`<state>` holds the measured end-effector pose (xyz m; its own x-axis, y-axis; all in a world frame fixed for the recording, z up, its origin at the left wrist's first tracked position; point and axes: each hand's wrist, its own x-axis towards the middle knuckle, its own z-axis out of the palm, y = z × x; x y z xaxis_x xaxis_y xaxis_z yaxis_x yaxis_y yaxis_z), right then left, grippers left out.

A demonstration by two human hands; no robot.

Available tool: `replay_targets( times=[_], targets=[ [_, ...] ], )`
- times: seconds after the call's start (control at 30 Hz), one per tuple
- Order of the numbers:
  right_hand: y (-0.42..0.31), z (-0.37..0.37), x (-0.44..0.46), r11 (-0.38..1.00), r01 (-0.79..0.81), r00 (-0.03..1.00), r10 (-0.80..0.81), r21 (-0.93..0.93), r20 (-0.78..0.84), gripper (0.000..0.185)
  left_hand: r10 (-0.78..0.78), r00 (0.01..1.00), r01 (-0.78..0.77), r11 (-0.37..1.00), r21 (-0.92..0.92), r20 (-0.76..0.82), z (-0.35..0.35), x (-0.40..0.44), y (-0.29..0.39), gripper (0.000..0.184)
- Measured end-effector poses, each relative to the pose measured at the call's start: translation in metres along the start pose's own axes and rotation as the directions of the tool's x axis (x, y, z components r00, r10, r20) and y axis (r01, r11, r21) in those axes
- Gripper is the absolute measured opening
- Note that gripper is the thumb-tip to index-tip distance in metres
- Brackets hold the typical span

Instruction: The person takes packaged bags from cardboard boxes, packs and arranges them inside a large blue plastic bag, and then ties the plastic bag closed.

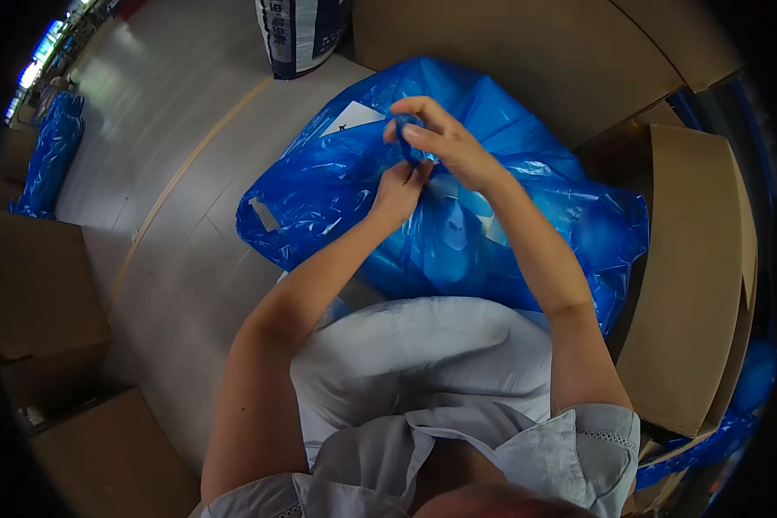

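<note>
A large blue plastic bag [457,229], shiny and full, lies on the floor in front of my knees. My left hand [399,190] is closed around the gathered plastic near the bag's middle. Just above it, my right hand [445,142] is curled with thumb and fingers around a twisted strip of blue plastic [407,142], which looks like part of the bag's neck. Beside the hands, a white paper with a dark mark [351,117] shows on the bag's far left side. A handle hole [263,214] is visible at the bag's left corner.
Large cardboard boxes stand behind the bag [518,60], and an open carton [686,276] is close on my right. More boxes [47,285] sit at the left. A printed white-and-navy sack [298,34] stands at the back. A yellow line [181,168] runs along the grey floor.
</note>
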<state>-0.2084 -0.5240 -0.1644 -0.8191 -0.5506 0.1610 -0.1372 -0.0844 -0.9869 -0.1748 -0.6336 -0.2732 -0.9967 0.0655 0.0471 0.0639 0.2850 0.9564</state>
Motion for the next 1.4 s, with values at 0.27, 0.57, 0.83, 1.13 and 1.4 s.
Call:
replay_targets(
  times=[0.27,0.57,0.83,1.13,1.4],
  targets=[
    [0.062,-0.015,-0.048,0.537,0.093,0.941,-0.323,-0.838,-0.102,0.025,-0.28,0.957,0.289,0.89,-0.353,0.076,-0.002,-0.006,0.015,0.048],
    [0.066,-0.018,-0.045,0.682,-0.167,0.943,-0.099,-0.712,-0.316,0.012,-0.01,0.991,0.056,0.935,-0.351,0.133,-0.004,-0.009,0.004,0.018],
    [0.08,-0.034,-0.033,0.889,-0.382,0.892,0.283,-0.253,-0.353,0.015,0.31,0.933,-0.253,0.926,0.279,-0.182,0.002,-0.01,0.036,0.032],
    [0.063,-0.035,-0.038,0.792,-0.346,0.935,0.251,-0.502,-0.25,0.018,0.545,0.838,-0.418,0.68,0.603,-0.034,-0.009,0.0,0.038,0.034],
    [0.061,-0.031,-0.044,0.755,-0.009,0.987,-0.099,-0.655,-0.127,0.018,0.04,0.996,-0.013,0.95,0.313,-0.081,-0.021,0.004,0.054,0.033]
  ],
)
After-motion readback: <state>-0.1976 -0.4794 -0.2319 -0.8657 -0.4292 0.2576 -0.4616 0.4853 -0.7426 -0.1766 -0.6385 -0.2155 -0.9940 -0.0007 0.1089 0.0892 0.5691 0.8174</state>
